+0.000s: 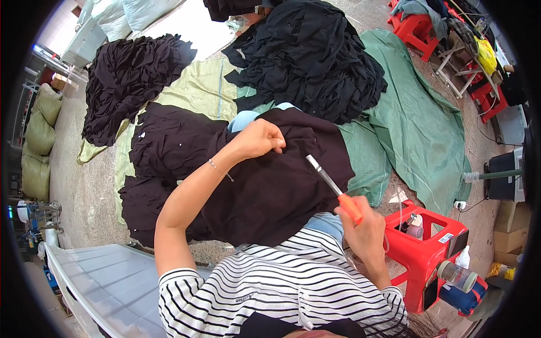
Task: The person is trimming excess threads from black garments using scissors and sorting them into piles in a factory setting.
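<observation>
A dark garment [270,186] is spread over the lap, just ahead of the striped shirt [282,293]. Its upper edge is pinched by the left hand [260,138], whose grip is closed tight on a small fold of the cloth, fingers curled over the thumb. To the right, a slim cutter [333,189] with an orange handle and a pale metal tip is held in the right hand [363,228]; that grip is wrapped fully round the handle, and the tip is pointed up and left toward the pinched fold, near the cloth but not seen to touch it.

The step in hand appears to be trimming at the fold. It is judged to go best if the cloth is kept taut by the left grip, the tip is brought in shallow along the seam, and the left fingers are kept clear of its path. A red stool [425,253] stands at the far right.
</observation>
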Available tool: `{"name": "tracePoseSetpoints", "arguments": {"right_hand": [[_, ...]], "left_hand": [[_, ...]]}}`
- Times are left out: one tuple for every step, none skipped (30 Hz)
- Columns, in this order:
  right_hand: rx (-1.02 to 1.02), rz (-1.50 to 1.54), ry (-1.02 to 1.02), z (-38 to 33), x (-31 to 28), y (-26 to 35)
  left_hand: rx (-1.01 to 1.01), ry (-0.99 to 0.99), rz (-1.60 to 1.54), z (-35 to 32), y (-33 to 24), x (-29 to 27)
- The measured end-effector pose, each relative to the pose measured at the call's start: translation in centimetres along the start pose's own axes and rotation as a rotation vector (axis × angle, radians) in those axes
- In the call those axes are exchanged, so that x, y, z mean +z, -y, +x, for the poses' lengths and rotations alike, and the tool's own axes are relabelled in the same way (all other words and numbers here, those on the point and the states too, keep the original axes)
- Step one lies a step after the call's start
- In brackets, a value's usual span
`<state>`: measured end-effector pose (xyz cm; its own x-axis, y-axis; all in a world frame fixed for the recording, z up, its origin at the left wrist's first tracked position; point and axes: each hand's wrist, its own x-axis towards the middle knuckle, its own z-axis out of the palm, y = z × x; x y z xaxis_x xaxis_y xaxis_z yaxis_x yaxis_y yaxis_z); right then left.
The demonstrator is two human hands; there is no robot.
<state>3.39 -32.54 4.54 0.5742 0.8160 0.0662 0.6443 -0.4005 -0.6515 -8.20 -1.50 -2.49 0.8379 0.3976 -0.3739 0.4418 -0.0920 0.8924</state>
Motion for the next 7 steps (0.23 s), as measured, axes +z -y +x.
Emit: {"name": "tracePoseSetpoints", "arguments": {"right_hand": [[0.092, 0.012, -0.004, 0.1, -0.2, -0.6], [0.111, 0.052, -0.075, 0.4, -0.3, -1.0], [0.13, 0.091, -0.146, 0.8, -0.5, -1.3], [0.152, 0.102, -0.174, 1.0, -0.8, -1.5], [0.144, 0.083, -0.202, 1.2, -0.9, -1.6], [0.137, 0.063, -0.231, 1.4, -1.0, -1.7], [0.119, 0.057, -0.251, 1.7, -1.2, -1.8]], "left_hand": [[-0.002, -0.098, 0.044, 0.2, -0.4, -0.3], [-0.004, -0.196, 0.087, 0.4, -1.0, -0.6], [0.141, -0.457, 0.37, 0.8, -1.7, -0.6], [0.189, -0.637, 0.513, 1.8, -0.9, -1.1], [0.061, -0.561, 0.605, 2.8, -0.8, -1.7], [-0.068, -0.483, 0.694, 3.8, -0.8, -2.3], [-0.258, -0.182, 0.628, 4.3, -2.1, -2.6]]}}
